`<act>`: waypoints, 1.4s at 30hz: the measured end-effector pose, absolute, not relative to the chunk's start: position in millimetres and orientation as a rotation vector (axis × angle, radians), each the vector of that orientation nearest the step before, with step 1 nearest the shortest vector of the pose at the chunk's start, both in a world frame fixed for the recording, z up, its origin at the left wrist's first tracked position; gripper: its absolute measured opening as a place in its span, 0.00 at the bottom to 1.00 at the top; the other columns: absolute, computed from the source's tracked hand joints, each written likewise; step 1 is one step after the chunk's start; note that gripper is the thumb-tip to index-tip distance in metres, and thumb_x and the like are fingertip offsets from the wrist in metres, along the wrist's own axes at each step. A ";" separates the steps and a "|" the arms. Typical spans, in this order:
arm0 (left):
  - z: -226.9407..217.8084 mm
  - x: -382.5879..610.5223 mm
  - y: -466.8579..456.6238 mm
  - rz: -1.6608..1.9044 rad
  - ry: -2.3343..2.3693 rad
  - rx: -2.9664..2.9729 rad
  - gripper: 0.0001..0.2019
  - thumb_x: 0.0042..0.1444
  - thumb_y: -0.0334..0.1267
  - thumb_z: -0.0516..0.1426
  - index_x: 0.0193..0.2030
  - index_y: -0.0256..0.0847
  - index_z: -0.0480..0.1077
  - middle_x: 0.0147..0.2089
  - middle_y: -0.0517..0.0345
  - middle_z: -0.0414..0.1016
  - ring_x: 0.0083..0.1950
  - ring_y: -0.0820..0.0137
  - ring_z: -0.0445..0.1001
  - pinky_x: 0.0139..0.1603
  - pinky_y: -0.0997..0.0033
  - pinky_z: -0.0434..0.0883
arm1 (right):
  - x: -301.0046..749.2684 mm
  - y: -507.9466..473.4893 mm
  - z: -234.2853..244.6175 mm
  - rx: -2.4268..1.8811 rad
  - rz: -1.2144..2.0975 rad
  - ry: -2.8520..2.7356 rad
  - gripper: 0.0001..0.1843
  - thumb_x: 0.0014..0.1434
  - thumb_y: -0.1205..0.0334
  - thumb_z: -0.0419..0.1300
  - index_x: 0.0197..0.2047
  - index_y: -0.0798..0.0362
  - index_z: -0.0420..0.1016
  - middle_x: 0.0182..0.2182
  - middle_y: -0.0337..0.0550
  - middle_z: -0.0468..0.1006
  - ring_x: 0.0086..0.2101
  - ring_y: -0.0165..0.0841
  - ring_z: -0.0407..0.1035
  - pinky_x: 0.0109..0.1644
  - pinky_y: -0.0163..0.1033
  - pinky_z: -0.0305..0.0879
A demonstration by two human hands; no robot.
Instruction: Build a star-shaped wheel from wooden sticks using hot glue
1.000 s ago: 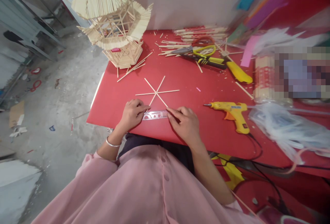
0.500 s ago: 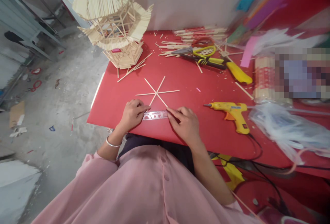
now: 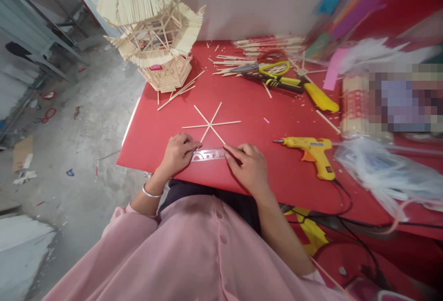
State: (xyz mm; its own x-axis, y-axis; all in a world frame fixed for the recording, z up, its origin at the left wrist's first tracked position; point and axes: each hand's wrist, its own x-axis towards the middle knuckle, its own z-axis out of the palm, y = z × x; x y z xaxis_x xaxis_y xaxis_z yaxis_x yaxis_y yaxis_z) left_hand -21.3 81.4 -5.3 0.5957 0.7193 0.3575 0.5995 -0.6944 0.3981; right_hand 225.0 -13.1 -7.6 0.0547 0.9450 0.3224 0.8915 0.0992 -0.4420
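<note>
A short metal ruler (image 3: 208, 154) lies flat near the front edge of the red table (image 3: 242, 171). My left hand (image 3: 177, 153) is closed on the ruler's left end, thumb and fingers pinching it. The fingertips of my right hand (image 3: 247, 166) press on the ruler's right end, fingers together. Just beyond the ruler lies a star of three crossed thin wooden sticks (image 3: 211, 124); its nearest stick tip almost touches the ruler.
A yellow glue gun (image 3: 309, 151) lies to the right, its cord trailing off the edge. Behind are yellow-handled pliers (image 3: 294, 86), loose sticks (image 3: 238, 63) and a stick-built model pagoda (image 3: 155, 24) at the far left corner. Clear plastic bags (image 3: 384, 171) fill the right side.
</note>
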 end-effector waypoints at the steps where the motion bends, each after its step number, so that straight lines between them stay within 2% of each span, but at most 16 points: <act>1: -5.4 -21.4 81.5 0.732 1.091 2.587 0.15 0.69 0.36 0.52 0.46 0.47 0.82 0.40 0.52 0.74 0.40 0.66 0.70 0.41 0.64 0.62 | 225.0 -13.2 -7.6 -1.791 0.126 -1.840 0.17 0.69 0.52 0.57 0.52 0.44 0.84 0.34 0.44 0.76 0.36 0.36 0.66 0.44 0.42 0.63; 42: -5.2 -21.3 82.1 0.784 1.058 2.609 0.15 0.68 0.34 0.52 0.46 0.46 0.82 0.40 0.53 0.74 0.39 0.67 0.70 0.40 0.64 0.62 | 225.9 -13.1 -10.4 -1.771 0.112 -1.839 0.17 0.69 0.51 0.56 0.52 0.44 0.84 0.34 0.44 0.75 0.36 0.36 0.65 0.43 0.42 0.61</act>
State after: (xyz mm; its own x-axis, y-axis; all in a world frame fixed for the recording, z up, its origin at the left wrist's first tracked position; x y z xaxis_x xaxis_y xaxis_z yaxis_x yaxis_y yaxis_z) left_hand -21.3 82.1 -5.2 0.5988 0.6970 0.3945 0.5807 -0.7171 0.3855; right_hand 225.9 -13.1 -10.4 0.0477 0.9383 0.3425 0.8901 0.1157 -0.4409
